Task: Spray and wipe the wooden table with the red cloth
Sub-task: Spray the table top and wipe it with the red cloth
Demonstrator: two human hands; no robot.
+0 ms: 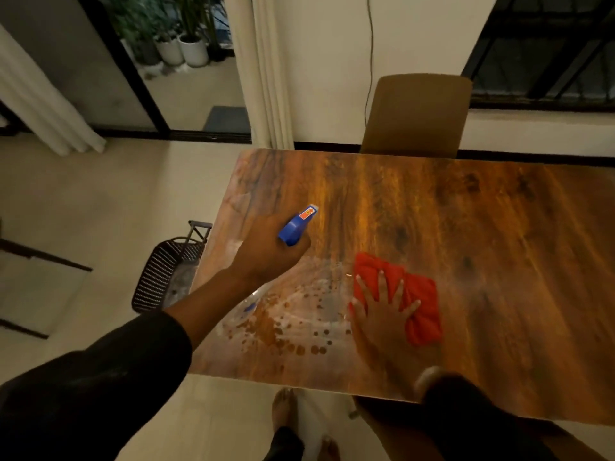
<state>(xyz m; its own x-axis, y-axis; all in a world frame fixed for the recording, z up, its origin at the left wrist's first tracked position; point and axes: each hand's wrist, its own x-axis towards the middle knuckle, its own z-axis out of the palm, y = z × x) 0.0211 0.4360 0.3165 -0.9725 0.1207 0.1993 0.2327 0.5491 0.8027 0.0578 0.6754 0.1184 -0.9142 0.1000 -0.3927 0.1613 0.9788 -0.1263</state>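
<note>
My left hand (266, 251) grips a clear spray bottle with a blue trigger head (297, 225), held above the left part of the wooden table (466, 227), nozzle aimed away from me. Its clear body (248, 302) shows below my wrist. My right hand (382, 311) lies flat with fingers spread on the folded red cloth (422, 304), pressing it onto the tabletop near the front. Wet droplets and a whitish film (293, 321) cover the wood left of the cloth.
A tan chair (416, 114) stands at the table's far side against the wall. A black woven chair (166, 274) sits by the table's left end. Another chair seat (399, 427) is under the front edge. My bare feet (283, 410) are on the pale floor.
</note>
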